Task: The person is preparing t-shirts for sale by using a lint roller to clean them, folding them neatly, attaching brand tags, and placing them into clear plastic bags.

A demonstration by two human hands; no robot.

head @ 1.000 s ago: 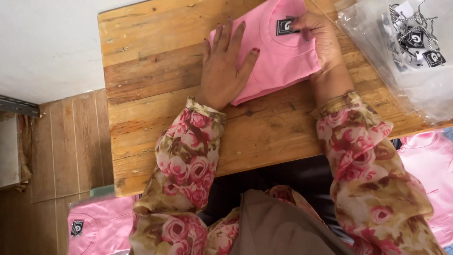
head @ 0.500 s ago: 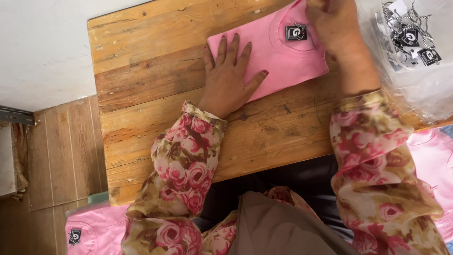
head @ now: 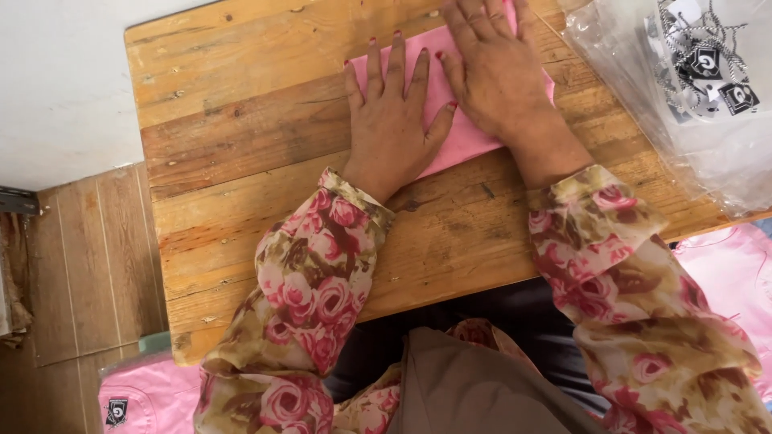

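A folded pink garment point(head: 460, 143) lies on the wooden table point(head: 241, 161) near its far edge. My left hand point(head: 394, 120) rests flat on the garment's left part, fingers spread. My right hand point(head: 494, 68) presses flat on its right part, covering most of it. Both palms face down and neither hand grips anything. Floral sleeves cover both my forearms.
A clear plastic bag point(head: 691, 88) holding black-and-white tags on strings lies at the table's right end. More pink garments sit low at the left point(head: 145, 398) and at the right point(head: 732, 273). A white wall and wooden floor point(head: 88, 265) are to the left.
My right hand has left the garment's top corner and now lies flat over it, hiding the black patch. My left hand stays flat on the garment.
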